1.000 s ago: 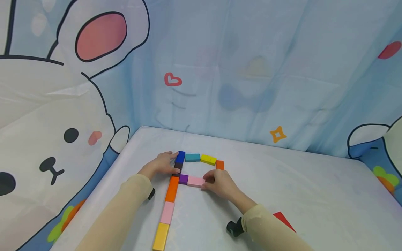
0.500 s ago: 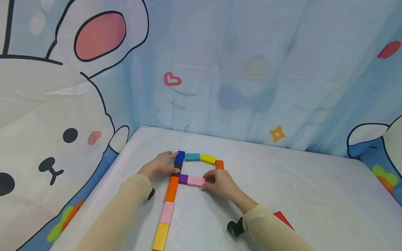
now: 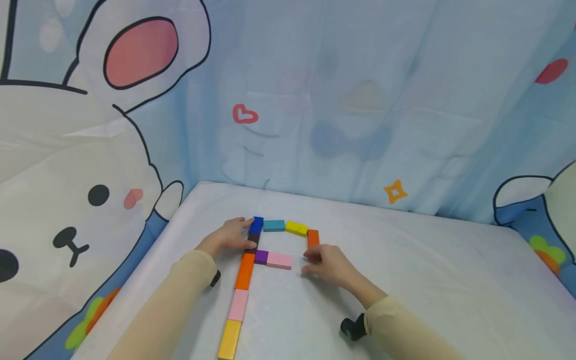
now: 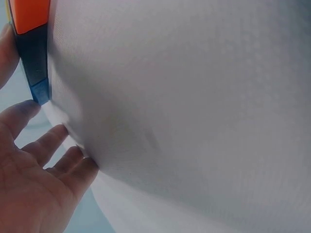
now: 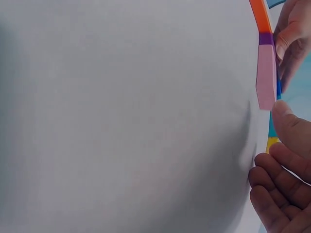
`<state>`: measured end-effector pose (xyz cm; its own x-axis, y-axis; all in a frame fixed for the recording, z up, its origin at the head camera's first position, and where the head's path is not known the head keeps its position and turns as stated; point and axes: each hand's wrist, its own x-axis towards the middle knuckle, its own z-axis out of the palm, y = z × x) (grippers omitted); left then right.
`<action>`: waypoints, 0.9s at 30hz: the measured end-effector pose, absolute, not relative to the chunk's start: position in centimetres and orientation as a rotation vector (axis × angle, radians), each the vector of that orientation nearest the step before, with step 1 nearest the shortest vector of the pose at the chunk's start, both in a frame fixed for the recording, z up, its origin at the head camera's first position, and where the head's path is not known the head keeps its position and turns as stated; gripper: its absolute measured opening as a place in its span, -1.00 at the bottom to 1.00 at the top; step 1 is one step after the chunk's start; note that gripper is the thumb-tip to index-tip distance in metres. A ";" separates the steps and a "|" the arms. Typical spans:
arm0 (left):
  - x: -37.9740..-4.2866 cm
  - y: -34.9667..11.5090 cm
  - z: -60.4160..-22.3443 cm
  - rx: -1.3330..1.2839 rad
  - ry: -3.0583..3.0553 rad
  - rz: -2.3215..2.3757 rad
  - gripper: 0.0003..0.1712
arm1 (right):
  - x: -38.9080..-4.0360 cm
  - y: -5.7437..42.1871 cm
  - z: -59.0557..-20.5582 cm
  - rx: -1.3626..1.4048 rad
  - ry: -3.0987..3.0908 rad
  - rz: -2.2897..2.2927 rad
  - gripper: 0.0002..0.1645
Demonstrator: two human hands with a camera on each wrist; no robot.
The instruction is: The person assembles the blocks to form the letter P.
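Observation:
Coloured wooden-looking blocks lie in a P-like outline on a white-covered table. My left hand [image 3: 231,234] rests at the upper left, its index fingertip at the end of the blue block [image 3: 256,224] and its thumb against the black block [image 3: 253,243]. My right hand [image 3: 333,267] holds nothing, fingers loosely bent, just right of a pink block [image 3: 279,260]. That pink block adjoins a purple block [image 3: 261,257]. In the right wrist view the thumb [image 5: 289,121] shows near the pink block's end, with a gap in the head view. An orange block [image 3: 312,238] lies beyond the right fingers, partly hidden.
Teal [image 3: 274,226] and yellow [image 3: 296,228] blocks form the top row. Down the left run another orange block [image 3: 244,271], a second pink block [image 3: 238,305] and a golden-yellow block [image 3: 229,340]. A printed blue curtain [image 3: 351,125] hangs behind the table.
My right hand has let go of the pink block and moved a little to the right. The left hand stays where it was. The red piece by the right sleeve is now hidden.

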<state>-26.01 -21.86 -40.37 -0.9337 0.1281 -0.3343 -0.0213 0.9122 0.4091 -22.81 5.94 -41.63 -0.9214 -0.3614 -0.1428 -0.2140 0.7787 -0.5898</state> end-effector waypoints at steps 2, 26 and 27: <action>-26.0 -21.9 -40.4 0.078 2.720 0.578 -0.11 | -22.7 6.6 -41.5 -0.457 2.726 -0.842 -0.55; -26.0 -22.0 -40.6 0.099 2.725 0.578 -0.10 | -19.3 20.1 -40.8 -0.453 2.709 -0.946 -0.45; -26.0 -22.0 -40.6 0.095 2.723 0.580 -0.10 | -19.0 20.6 -40.8 -0.450 2.707 -0.952 -0.44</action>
<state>-26.01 -21.98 -40.57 -0.9350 0.1373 -0.3269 -0.0080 0.9136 0.4064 -19.02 20.55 -40.79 -0.9247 -0.3617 -0.1189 -0.2077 0.7409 -0.6387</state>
